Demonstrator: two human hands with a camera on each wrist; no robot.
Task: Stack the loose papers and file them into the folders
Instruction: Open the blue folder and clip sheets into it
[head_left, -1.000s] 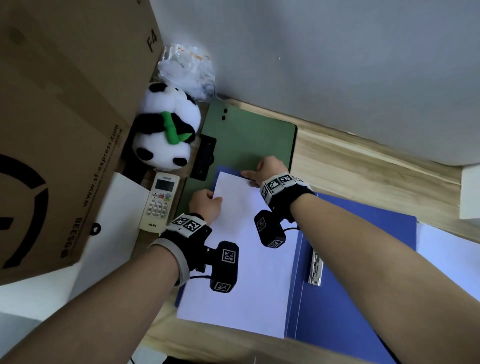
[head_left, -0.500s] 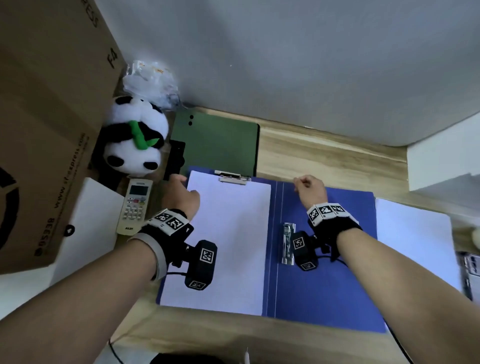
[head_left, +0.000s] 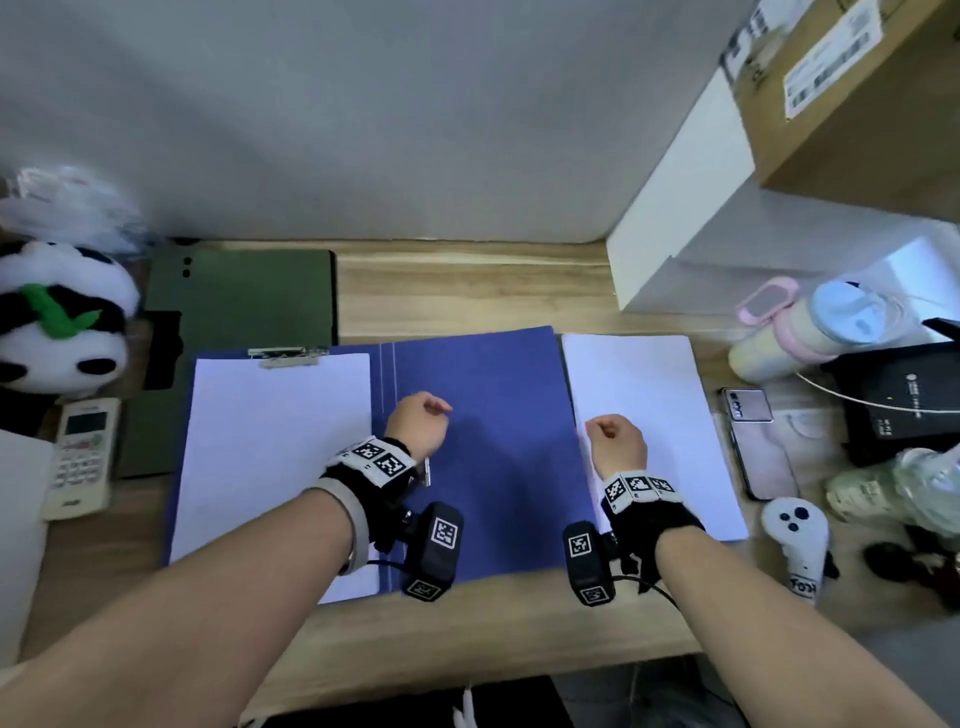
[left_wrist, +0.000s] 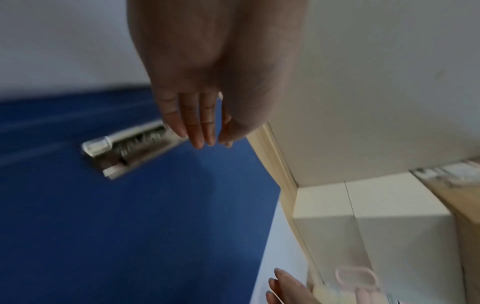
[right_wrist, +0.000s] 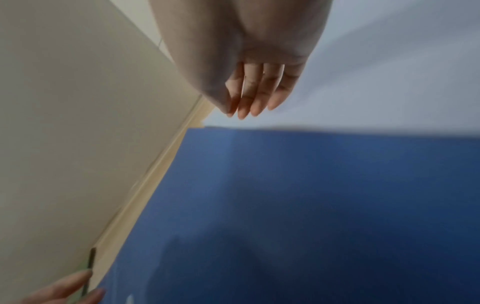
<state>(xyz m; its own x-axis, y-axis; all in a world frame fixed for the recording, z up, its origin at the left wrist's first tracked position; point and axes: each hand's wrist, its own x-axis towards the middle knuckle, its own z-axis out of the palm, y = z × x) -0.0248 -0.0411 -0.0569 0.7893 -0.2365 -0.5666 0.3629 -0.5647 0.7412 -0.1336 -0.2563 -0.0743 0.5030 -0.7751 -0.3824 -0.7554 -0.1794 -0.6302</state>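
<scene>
A blue folder (head_left: 498, 441) lies open on the wooden desk. White paper (head_left: 275, 457) fills its left half, held under a metal top clip (head_left: 289, 356). Its right half is bare. My left hand (head_left: 421, 421) hovers over the folder's middle with relaxed fingers (left_wrist: 200, 127), just past the metal spine clip (left_wrist: 130, 150), and holds nothing. A stack of loose papers (head_left: 660, 405) lies right of the folder. My right hand (head_left: 615, 441) hangs over that stack's left edge, fingers (right_wrist: 254, 96) relaxed and empty. A closed green folder (head_left: 244, 312) lies at the back left.
A panda plush (head_left: 57, 322) and a remote (head_left: 80, 457) sit at the left. On the right are a phone (head_left: 761, 441), a white controller (head_left: 795, 535), bottles (head_left: 800, 332), a black box (head_left: 904, 395) and a white box (head_left: 691, 218) under a cardboard box (head_left: 852, 88).
The view swung to the right. My left hand left the clipped paper's top corner and went to the folder's middle. My right hand moved right to the loose stack's edge.
</scene>
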